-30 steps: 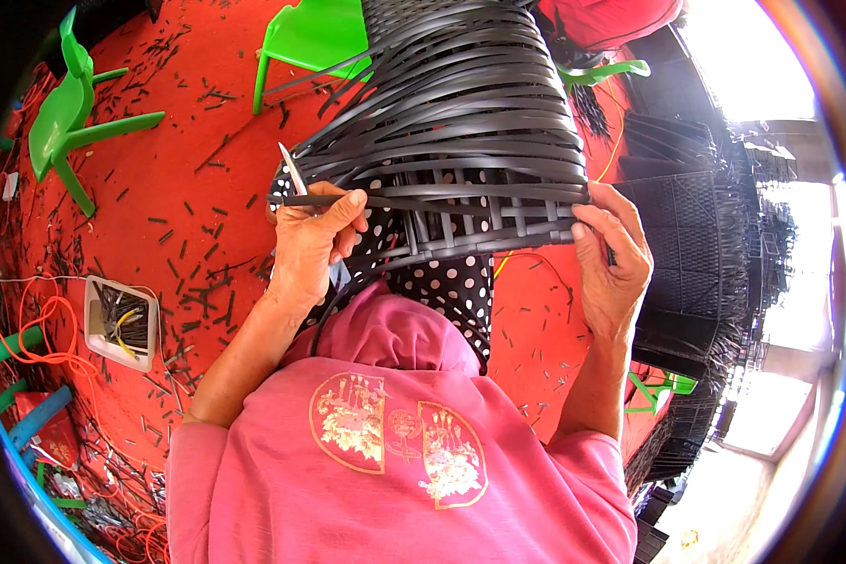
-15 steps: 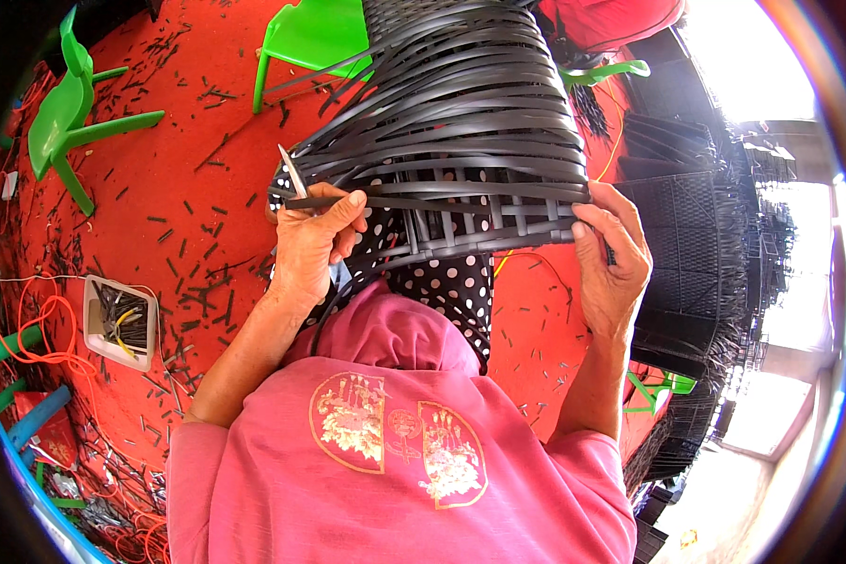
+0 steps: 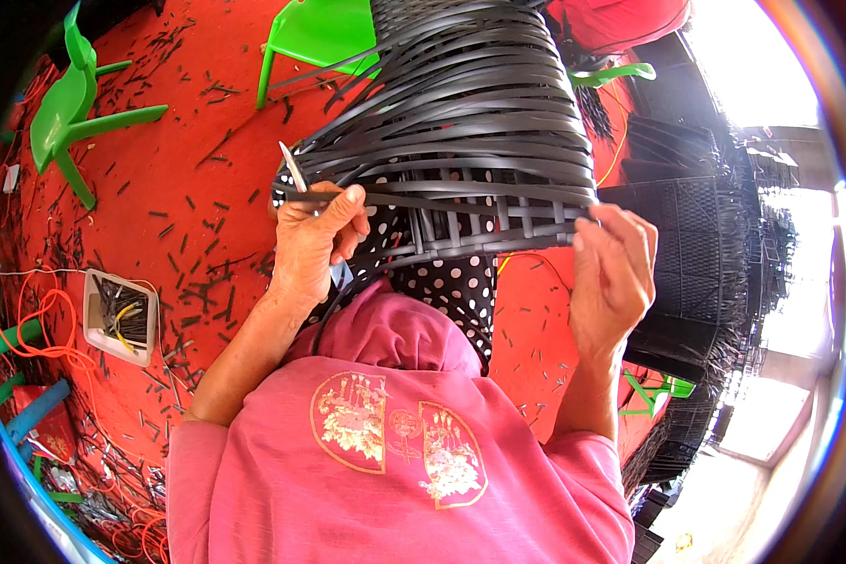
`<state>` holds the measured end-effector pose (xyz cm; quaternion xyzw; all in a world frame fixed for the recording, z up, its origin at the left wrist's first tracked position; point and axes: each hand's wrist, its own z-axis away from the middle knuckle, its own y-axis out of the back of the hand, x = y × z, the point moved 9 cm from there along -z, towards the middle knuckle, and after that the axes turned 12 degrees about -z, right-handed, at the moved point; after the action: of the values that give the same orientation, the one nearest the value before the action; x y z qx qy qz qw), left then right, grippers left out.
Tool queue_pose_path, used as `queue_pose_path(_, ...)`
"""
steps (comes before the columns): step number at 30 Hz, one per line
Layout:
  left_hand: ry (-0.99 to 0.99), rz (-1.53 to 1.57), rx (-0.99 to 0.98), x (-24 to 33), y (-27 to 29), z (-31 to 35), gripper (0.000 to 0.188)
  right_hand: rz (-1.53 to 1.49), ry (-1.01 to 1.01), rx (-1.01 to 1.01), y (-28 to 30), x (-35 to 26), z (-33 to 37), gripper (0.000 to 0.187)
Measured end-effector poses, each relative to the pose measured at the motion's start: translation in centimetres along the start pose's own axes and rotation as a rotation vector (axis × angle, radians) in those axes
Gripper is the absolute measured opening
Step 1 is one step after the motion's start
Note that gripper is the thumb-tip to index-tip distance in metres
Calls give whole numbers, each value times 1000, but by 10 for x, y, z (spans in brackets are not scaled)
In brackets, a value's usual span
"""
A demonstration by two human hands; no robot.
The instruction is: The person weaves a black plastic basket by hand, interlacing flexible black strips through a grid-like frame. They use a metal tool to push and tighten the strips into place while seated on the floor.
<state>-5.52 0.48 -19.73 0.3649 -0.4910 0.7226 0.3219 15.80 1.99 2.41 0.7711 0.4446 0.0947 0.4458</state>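
Across my polka-dot lap lies a woven piece (image 3: 461, 122) of flat black strips, dense toward the far end. Its near part is an open lattice, where my thighs show through. At its left side my left hand (image 3: 312, 230) is closed on a long black strip (image 3: 414, 200), pinched under the thumb. The same hand keeps a pointed metal blade (image 3: 293, 167) sticking up past the fingers; its handle is mostly hidden. My right hand (image 3: 616, 268) is at the right edge, fingers bent and thumb close to the strip ends; what its fingertips pinch is too small to make out.
Short black offcuts litter the red floor (image 3: 197, 273). To the left stand a green chair (image 3: 66, 113) and a pale bin (image 3: 92, 315) of black pieces. Another green chair (image 3: 324, 33) stands ahead. Stacked black woven panels (image 3: 686, 254) line the right; a person in red (image 3: 620, 19) sits beyond.
My right hand has shifted slightly down and outward at the right edge, its fingers more curled. My left hand keeps its hold on the strip and blade, nearly still.
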Motion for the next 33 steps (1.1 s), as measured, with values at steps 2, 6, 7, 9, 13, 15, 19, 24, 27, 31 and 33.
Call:
queue_pose_path(2, 15, 10, -28, 1, 1, 0, 29, -11, 88, -66, -11, -17, -1, 26)
queue_pose_path(6, 44, 35, -129, -1, -2, 4, 39, 62, 173, -343, -49, -36, 0, 27)
queue_pose_path(7, 29, 55, -177, -1, -5, 6, 40, 100, 178, -408, -60, -35, 4, 27)
queue_pose_path(9, -53, 121, -319, 1, -11, 12, 42, 177, 203, -501, -75, -39, 7, 29)
queue_pose_path(13, -186, 368, -639, 26, -30, 32, 31, 62, 148, -463, -79, -27, 7, 29)
queue_pose_path(15, -102, 270, -586, 25, -34, 35, 31, -7, 96, -438, -77, -24, 4, 30)
queue_pose_path(19, -68, -50, -559, 17, -48, 38, 27, -365, -253, -374, -62, -10, -7, 35)
queue_pose_path(24, -367, -425, -442, 19, -88, 35, 26, -443, -314, -392, -55, 1, 0, 35)
queue_pose_path(27, -419, -574, -460, 11, -104, 28, 22, -413, -172, -327, -46, -8, 1, 32)
queue_pose_path(31, -478, -535, -414, 19, -100, 24, 11, -433, -285, 35, -8, 3, 20, 13)
queue_pose_path(33, -376, -454, -469, 14, -98, 22, 11, -432, -442, 54, -8, 17, 37, 13)
